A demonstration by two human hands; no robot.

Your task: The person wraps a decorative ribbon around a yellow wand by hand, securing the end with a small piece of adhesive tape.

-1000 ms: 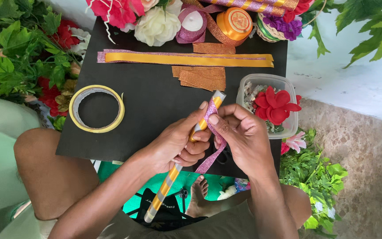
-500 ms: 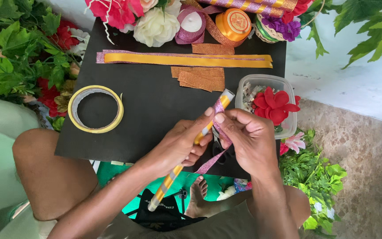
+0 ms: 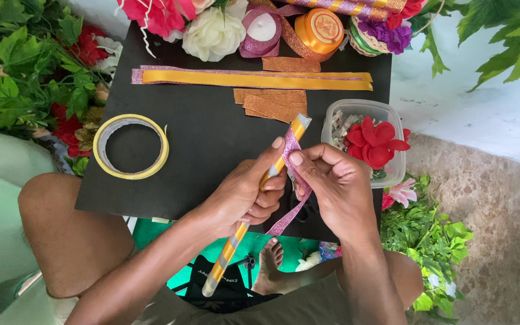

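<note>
My left hand (image 3: 245, 195) grips a long stick (image 3: 229, 255) wrapped in gold and white stripes, held slanted over a black board (image 3: 200, 138). Its upper end reaches toward a clear plastic tub. My right hand (image 3: 335, 183) pinches a pink glitter ribbon (image 3: 287, 218) against the stick near its top, thumb and forefinger pressing it down. The ribbon's loose tail hangs below between both hands.
A yellow tape roll (image 3: 130, 146) lies at the board's left. Gold and pink glitter strips (image 3: 254, 78) and orange glitter pieces (image 3: 272, 103) lie at the back. The clear tub (image 3: 362, 141) holds a red fabric flower. Ribbon spools, fake flowers and green leaves ring the board.
The stick has slid up and right, its top now closer to the tub. My right hand has shifted slightly along with it, still pressing the ribbon.
</note>
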